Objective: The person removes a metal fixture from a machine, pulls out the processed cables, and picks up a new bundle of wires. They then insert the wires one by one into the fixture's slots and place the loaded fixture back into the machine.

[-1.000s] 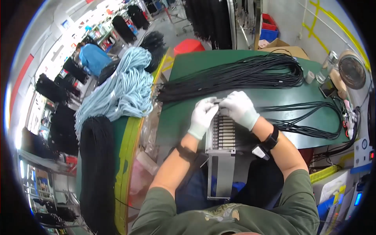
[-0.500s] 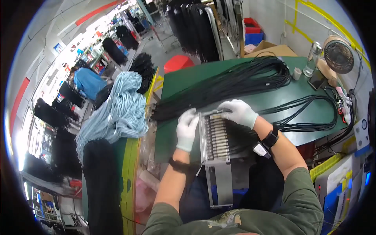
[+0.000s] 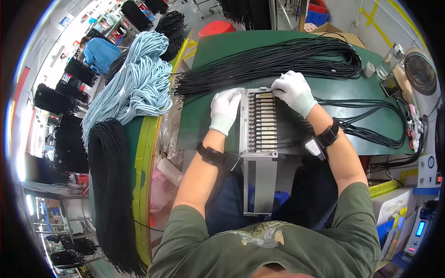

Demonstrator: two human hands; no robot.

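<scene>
A long metal fixture (image 3: 260, 154) extends from the green table toward my lap. Across its upper part lie several parallel connector ends (image 3: 264, 124) in a row of slots, their black cables running off to the right. My left hand (image 3: 225, 109), in a white glove, is closed against the fixture's far left edge, fingertips on the rim. At the far right corner my gloved right hand (image 3: 293, 91) has its fingers pinched on a black cable at the farthest slot. Those fingers partly hide the cable's end.
A thick bundle of black cables (image 3: 278, 60) stretches across the green table (image 3: 204, 48), with a looped bundle (image 3: 371, 116) on the right. Light-blue cables (image 3: 148, 83) and black ones (image 3: 109, 185) hang at left. A bottle (image 3: 390, 61), phone (image 3: 390, 86) and fan (image 3: 419, 69) stand far right.
The view has tilted down, so the table and fixture sit higher. The metal strip seen between my hands at the fixture's far end now lies along it, and my right fingers have closed at the corner.
</scene>
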